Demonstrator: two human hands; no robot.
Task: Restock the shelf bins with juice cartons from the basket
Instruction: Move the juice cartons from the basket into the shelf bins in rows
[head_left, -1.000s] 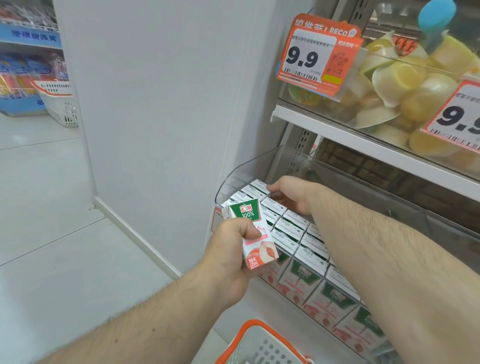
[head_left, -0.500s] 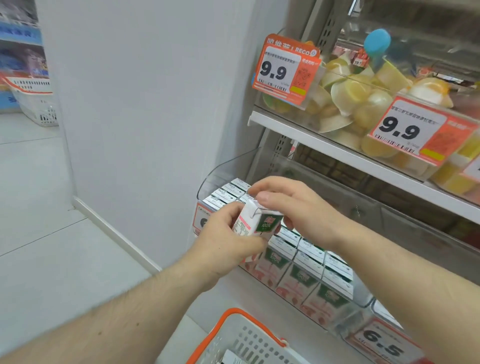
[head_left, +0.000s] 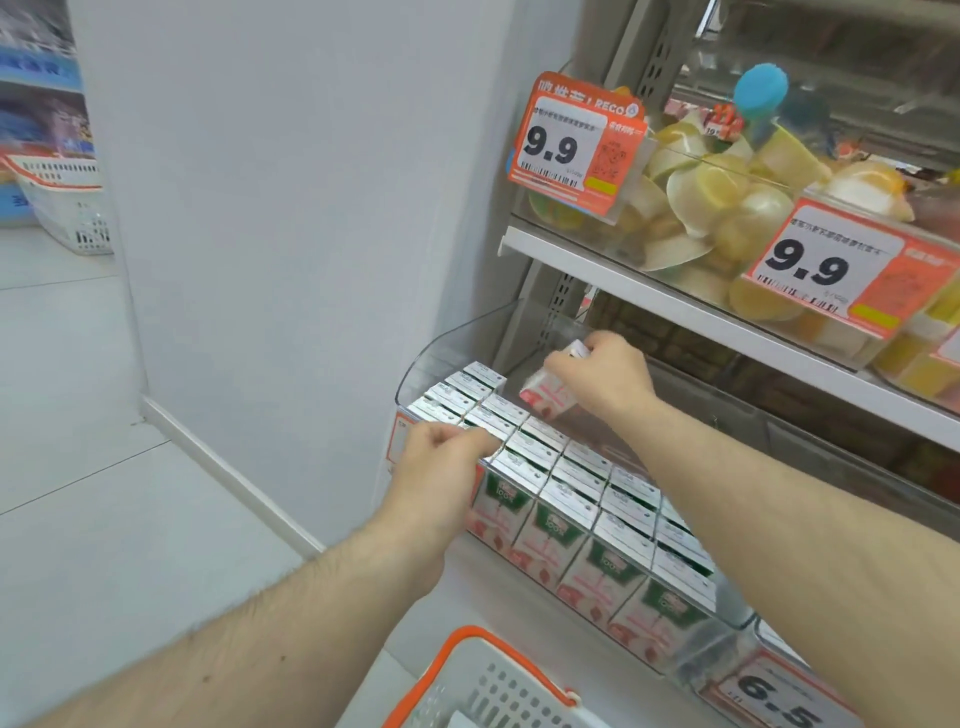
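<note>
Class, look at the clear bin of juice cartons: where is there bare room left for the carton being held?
Free: the back of the bin, behind the rows, where the right hand holds a carton. Crowded: the front rows, packed edge to edge, left hand at their corner.

A pale grey wall panel (head_left: 291, 218) filled the middle of the view. A white skirting (head_left: 228, 467) ran along its foot, slanting down to the right. Left of the panel and below it lay a light tiled floor (head_left: 78, 467) with thin dark joints. Far left of the panel, blurred blue shelving (head_left: 36, 119) stood at the back, a white crate (head_left: 72, 208) with an orange rim in front of it. Right of the panel rose a grey slotted upright (head_left: 649, 67), carrying a white shelf edge (head_left: 675, 306). Lighting was even and diffuse; no window showed.
</note>
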